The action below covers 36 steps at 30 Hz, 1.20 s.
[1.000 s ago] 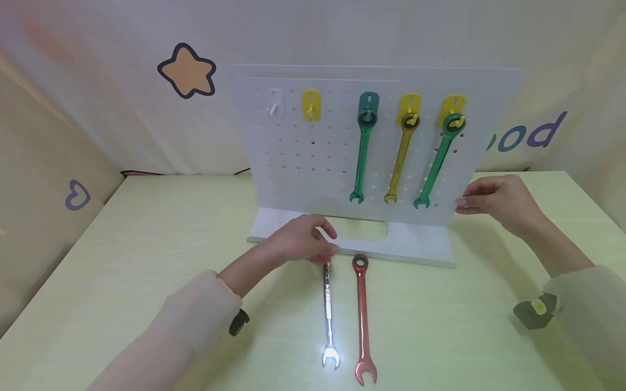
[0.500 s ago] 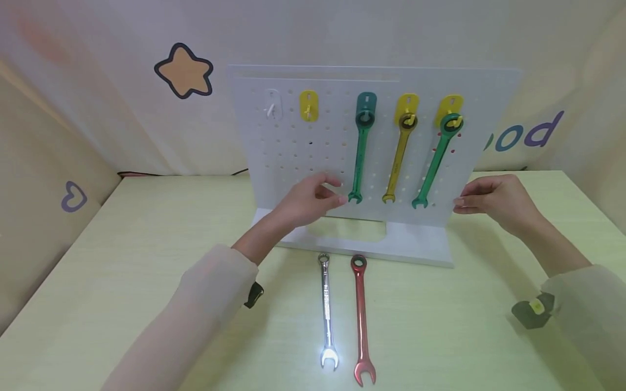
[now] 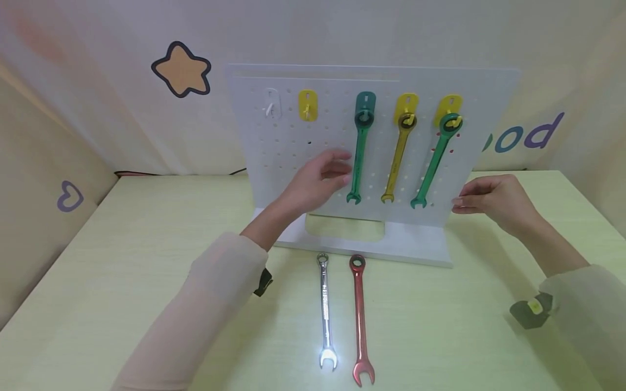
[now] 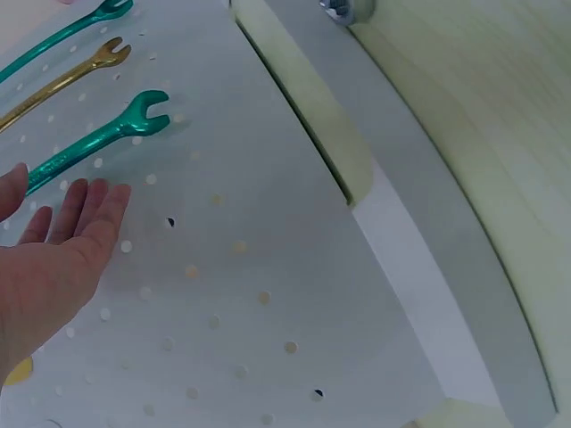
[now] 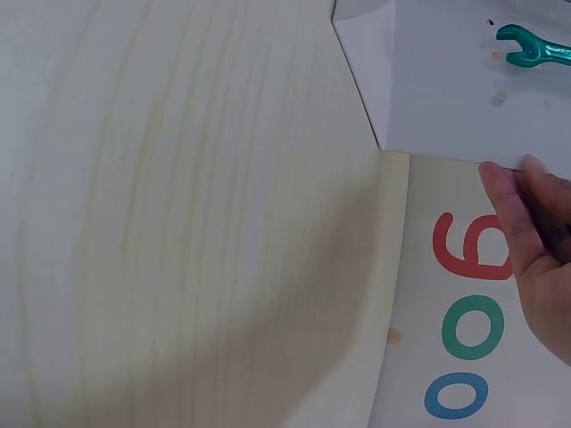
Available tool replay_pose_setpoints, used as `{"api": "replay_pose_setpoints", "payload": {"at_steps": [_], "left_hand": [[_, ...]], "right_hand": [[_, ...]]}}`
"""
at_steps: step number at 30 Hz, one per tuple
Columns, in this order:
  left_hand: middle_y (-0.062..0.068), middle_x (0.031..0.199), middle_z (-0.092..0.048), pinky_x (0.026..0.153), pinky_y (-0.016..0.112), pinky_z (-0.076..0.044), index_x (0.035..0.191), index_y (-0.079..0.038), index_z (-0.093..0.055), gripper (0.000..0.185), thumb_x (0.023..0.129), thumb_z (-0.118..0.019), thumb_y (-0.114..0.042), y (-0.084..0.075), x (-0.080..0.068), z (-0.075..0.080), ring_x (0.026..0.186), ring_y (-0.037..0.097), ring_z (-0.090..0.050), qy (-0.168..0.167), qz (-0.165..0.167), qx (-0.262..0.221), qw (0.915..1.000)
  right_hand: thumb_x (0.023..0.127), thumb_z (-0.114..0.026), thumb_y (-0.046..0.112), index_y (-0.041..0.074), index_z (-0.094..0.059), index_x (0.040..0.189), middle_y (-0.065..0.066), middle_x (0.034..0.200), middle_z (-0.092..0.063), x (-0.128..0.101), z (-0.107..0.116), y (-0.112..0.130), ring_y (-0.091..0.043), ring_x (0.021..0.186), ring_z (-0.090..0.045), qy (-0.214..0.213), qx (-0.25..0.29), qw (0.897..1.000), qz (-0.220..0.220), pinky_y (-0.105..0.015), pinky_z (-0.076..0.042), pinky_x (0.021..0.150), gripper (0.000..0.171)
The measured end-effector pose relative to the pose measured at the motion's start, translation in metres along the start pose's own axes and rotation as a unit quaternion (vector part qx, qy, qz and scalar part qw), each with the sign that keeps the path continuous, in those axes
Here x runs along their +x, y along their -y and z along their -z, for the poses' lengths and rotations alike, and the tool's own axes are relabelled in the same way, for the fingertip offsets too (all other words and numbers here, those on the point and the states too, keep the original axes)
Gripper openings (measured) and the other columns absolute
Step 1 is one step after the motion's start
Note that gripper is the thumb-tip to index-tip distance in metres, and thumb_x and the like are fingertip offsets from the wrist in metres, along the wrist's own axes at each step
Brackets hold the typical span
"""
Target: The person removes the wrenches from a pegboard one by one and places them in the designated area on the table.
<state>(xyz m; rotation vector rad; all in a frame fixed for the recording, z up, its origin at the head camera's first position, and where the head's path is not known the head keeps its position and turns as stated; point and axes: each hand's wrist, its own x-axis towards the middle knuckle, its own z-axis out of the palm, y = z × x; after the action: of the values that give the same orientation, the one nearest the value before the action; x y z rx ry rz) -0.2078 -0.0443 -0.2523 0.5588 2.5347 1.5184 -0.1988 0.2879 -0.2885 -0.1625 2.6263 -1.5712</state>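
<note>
Our left hand (image 3: 320, 182) covers part of the white perforated pegboard (image 3: 293, 157). In our right wrist view, the frame edge crops the right hand (image 5: 535, 241) and the green metal wrench (image 5: 533, 49).

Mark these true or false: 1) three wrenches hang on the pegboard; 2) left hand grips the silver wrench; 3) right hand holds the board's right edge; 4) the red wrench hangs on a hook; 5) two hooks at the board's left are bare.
1) True. A dark green wrench, a yellow wrench and a lighter green wrench hang on the pegboard.
2) False. The left hand is open, up in front of the board beside the dark green wrench; the silver wrench lies untouched on the table.
3) True. The right hand pinches that edge.
4) False. The red wrench lies on the table beside the silver one.
5) True. The white hook and the yellow hook carry nothing.
</note>
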Motion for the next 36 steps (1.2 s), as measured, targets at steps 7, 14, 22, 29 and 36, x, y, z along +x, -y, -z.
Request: {"api": "replay_pose_setpoints", "payload": {"at_steps": [7, 14, 22, 29, 36], "left_hand": [[0.004, 0.123, -0.054, 0.093, 0.027, -0.043, 0.134, -0.013, -0.039, 0.044, 0.093, -0.054, -0.013, -0.011, 0.000, -0.005, 0.112, 0.012, -0.051, 0.008, -0.022, -0.036, 0.9991], [0.005, 0.111, -0.058, 0.083, 0.022, -0.049, 0.132, -0.014, -0.041, 0.042, 0.092, -0.054, -0.013, -0.017, -0.001, -0.007, 0.100, 0.014, -0.057, 0.000, -0.024, -0.038, 0.9990], [0.011, 0.096, -0.061, 0.072, 0.024, -0.054, 0.129, -0.013, -0.042, 0.039, 0.092, -0.054, -0.008, -0.021, -0.003, -0.009, 0.085, 0.019, -0.061, -0.008, -0.026, -0.061, 0.9978], [0.011, 0.092, -0.063, 0.068, 0.024, -0.054, 0.128, -0.013, -0.043, 0.039, 0.091, -0.053, -0.004, -0.023, -0.005, -0.009, 0.081, 0.019, -0.063, -0.012, -0.030, -0.064, 0.9975], [0.010, 0.090, -0.062, 0.067, 0.025, -0.055, 0.125, -0.012, -0.045, 0.037, 0.090, -0.055, -0.004, -0.026, -0.009, -0.008, 0.079, 0.019, -0.063, -0.012, -0.033, -0.062, 0.9975]], "right_hand": [[0.089, -0.054, -0.001, -0.016, -0.056, 0.105, 0.001, 0.081, -0.068, 0.000, -0.001, 0.001, -0.015, 0.074, -0.068, -0.004, -0.014, 1.000, 0.000, -0.024, -0.053, 0.072, 0.021], [0.089, -0.054, -0.001, -0.016, -0.056, 0.105, 0.002, 0.081, -0.068, 0.001, 0.000, 0.000, -0.015, 0.075, -0.068, -0.002, -0.016, 1.000, 0.002, -0.024, -0.053, 0.072, 0.021], [0.089, -0.055, 0.000, -0.015, -0.055, 0.107, 0.001, 0.082, -0.068, 0.002, 0.000, -0.001, -0.015, 0.075, -0.067, -0.002, -0.020, 1.000, -0.005, -0.024, -0.053, 0.072, 0.023], [0.089, -0.055, 0.000, -0.015, -0.056, 0.106, 0.000, 0.082, -0.068, 0.003, 0.000, -0.002, -0.014, 0.074, -0.067, -0.002, -0.021, 1.000, -0.004, -0.024, -0.053, 0.072, 0.023], [0.088, -0.056, -0.002, -0.015, -0.056, 0.104, 0.001, 0.081, -0.068, 0.000, 0.000, -0.001, -0.015, 0.074, -0.068, -0.003, -0.014, 1.000, -0.005, -0.024, -0.053, 0.072, 0.021]]}}
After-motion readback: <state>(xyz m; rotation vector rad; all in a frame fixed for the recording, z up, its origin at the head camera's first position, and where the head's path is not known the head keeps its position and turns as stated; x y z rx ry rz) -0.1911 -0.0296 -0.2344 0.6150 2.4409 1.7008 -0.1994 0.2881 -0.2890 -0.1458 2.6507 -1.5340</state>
